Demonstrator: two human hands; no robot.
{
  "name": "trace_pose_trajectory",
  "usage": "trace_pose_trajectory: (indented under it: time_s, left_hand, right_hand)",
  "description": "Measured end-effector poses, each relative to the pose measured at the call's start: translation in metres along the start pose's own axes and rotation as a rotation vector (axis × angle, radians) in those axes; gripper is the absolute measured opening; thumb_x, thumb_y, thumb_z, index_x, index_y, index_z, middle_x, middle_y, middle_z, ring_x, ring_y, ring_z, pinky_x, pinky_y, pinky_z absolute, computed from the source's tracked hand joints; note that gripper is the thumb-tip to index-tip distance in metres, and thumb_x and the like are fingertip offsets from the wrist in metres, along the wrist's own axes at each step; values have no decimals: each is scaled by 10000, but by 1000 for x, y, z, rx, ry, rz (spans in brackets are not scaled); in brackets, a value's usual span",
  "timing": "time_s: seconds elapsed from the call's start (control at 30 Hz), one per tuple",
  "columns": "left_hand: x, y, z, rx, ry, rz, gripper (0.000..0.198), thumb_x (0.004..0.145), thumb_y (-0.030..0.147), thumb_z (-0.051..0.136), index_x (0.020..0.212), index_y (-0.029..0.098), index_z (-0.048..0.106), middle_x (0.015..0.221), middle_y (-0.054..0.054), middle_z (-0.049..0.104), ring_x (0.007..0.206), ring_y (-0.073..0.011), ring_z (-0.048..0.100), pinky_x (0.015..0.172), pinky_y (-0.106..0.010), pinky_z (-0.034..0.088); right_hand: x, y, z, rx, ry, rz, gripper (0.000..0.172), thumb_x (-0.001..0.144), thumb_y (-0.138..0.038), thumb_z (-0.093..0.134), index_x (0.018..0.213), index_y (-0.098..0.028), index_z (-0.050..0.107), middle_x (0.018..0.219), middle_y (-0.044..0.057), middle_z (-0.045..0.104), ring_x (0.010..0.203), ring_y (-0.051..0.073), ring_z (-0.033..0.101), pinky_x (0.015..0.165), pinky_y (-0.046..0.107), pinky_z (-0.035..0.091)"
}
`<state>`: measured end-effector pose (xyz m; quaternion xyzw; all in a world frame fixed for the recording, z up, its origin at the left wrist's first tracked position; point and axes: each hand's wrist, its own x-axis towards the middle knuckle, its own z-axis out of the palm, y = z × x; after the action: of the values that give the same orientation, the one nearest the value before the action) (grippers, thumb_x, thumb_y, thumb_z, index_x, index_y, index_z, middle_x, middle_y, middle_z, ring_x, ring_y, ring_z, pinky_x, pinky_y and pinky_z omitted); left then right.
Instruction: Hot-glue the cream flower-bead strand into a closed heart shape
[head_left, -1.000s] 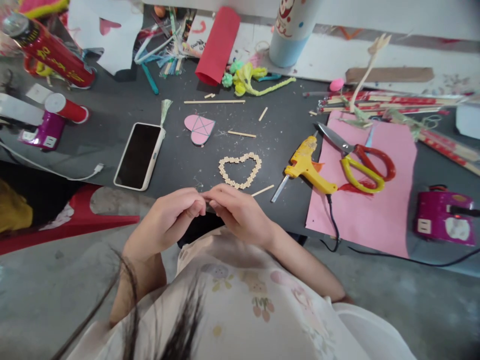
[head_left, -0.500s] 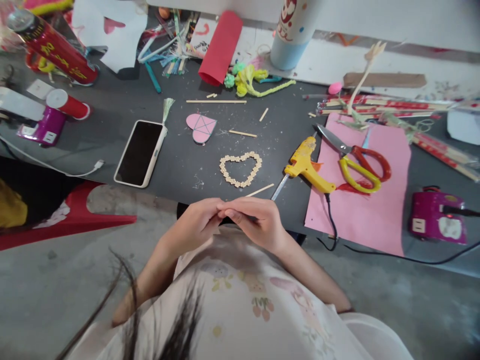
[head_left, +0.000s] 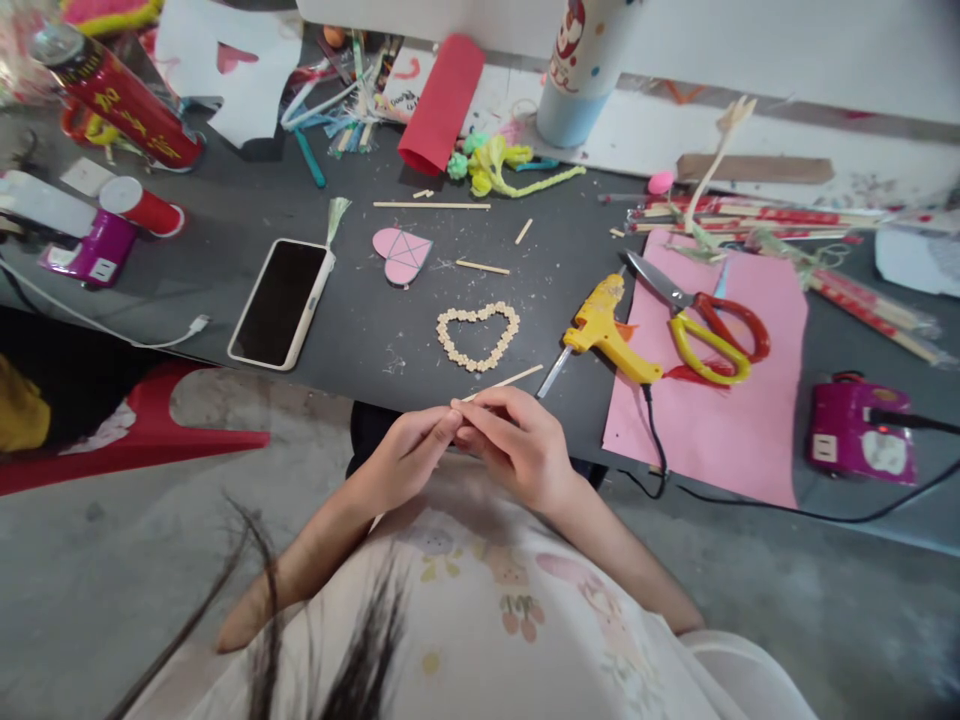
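Observation:
At the table's front edge, my left hand (head_left: 411,450) and my right hand (head_left: 519,440) meet at the fingertips, both closed. Whatever lies between their fingers, if anything, is hidden. A thin wooden stick (head_left: 519,377) lies just beyond them, its near end by my right fingers. Farther in is a heart-shaped outline made of small pale wooden pieces (head_left: 478,365). To the right rests a yellow glue gun (head_left: 606,328) with a clear glue stick in its back. A pink paper heart (head_left: 403,256) with dark lines across it lies to the left of several loose sticks.
Scissors (head_left: 709,315) lie on pink paper (head_left: 720,440). A phone (head_left: 281,304) is at left, near a red can (head_left: 131,105). Rolled red paper (head_left: 444,100) and a cup (head_left: 577,100) stand behind. At right, a purple box (head_left: 859,435) has a black cable.
My fingers have shifted slightly, with the fingertips pressed together and the hands a little lower. The stick in front shows more of its length. The whole view has moved slightly.

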<state>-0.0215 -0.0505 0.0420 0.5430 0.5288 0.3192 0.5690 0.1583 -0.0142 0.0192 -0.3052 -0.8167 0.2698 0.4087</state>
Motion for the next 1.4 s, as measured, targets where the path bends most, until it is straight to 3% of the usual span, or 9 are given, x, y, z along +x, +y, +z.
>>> trace_pose_trajectory:
  time_s: [0.13, 0.33, 0.53, 0.63, 0.7, 0.87, 1.0, 1.23, 1.4]
  left_hand:
    - [0, -1, 2, -125, -46, -66, 465, 1014, 508, 419, 829, 151, 652, 826, -44, 672, 802, -153, 613, 756, -266, 511]
    - [-2, -4, 9, -402, -151, -156, 506, 966, 607, 471, 961, 159, 706, 929, -81, 728, 887, -202, 687, 904, -365, 555]
    - [0, -3, 7, -228, -164, -88, 539, 991, 602, 408, 1068, 170, 721, 995, -95, 748, 928, -205, 695, 883, -355, 571]
    - [1, -1, 1, -34, -82, -27, 416, 1017, 470, 438, 1175, 177, 689, 981, -80, 747, 865, -164, 692, 782, -281, 561]
    - [4, 0, -3, 153, 20, 42, 317, 1005, 371, 483, 1163, 186, 686, 939, -53, 741, 825, -135, 677, 740, -239, 537]
    - [19, -8, -7, 633, 334, 257, 189, 944, 239, 547, 1018, 189, 714, 794, -7, 691, 693, -109, 615, 686, -229, 501]
    - [34, -19, -3, 832, 471, 309, 135, 919, 223, 613, 1001, 193, 717, 812, -17, 709, 758, -141, 652, 731, -257, 507]
    - [48, -31, 4, 905, 529, 418, 119, 923, 256, 645, 975, 186, 727, 859, -41, 710, 817, -169, 658, 773, -280, 513]
    - [52, -32, 7, 913, 523, 449, 124, 925, 246, 646, 975, 175, 735, 862, -49, 708, 818, -171, 644, 779, -279, 509]
  right_hand:
    - [-2, -1, 0, -27, 12, 5, 279, 924, -200, 609, 1190, -235, 686, 967, 74, 687, 853, 156, 646, 734, 286, 555]
    - [-4, -2, 0, -10, 97, -48, 184, 866, -105, 640, 984, -228, 710, 843, 37, 692, 696, 132, 594, 633, 268, 503]
    - [4, 1, -19, -110, -35, 27, 162, 917, -142, 525, 880, -208, 668, 867, 50, 695, 779, 146, 634, 675, 269, 511]
    - [12, 7, -42, -217, -197, 97, 153, 941, -163, 491, 876, -202, 625, 867, 54, 686, 838, 177, 618, 752, 309, 502]
    - [19, 12, -59, -356, -297, 137, 166, 947, -179, 471, 856, -196, 608, 809, 53, 656, 785, 194, 585, 707, 329, 472]
    - [44, 33, -86, -695, -233, 205, 245, 964, -218, 410, 825, -190, 610, 816, 92, 654, 789, 228, 583, 701, 359, 436]
    - [69, 57, -84, -762, -353, 248, 179, 904, -203, 488, 916, -190, 666, 896, 91, 680, 820, 239, 595, 691, 353, 421]
    - [105, 86, -60, -651, -703, 217, 333, 854, -169, 539, 1152, -167, 686, 983, 86, 684, 884, 231, 621, 703, 330, 417]
    - [117, 98, -59, -543, -766, 235, 445, 781, -130, 593, 1215, -189, 675, 959, 51, 701, 861, 213, 619, 708, 314, 402]
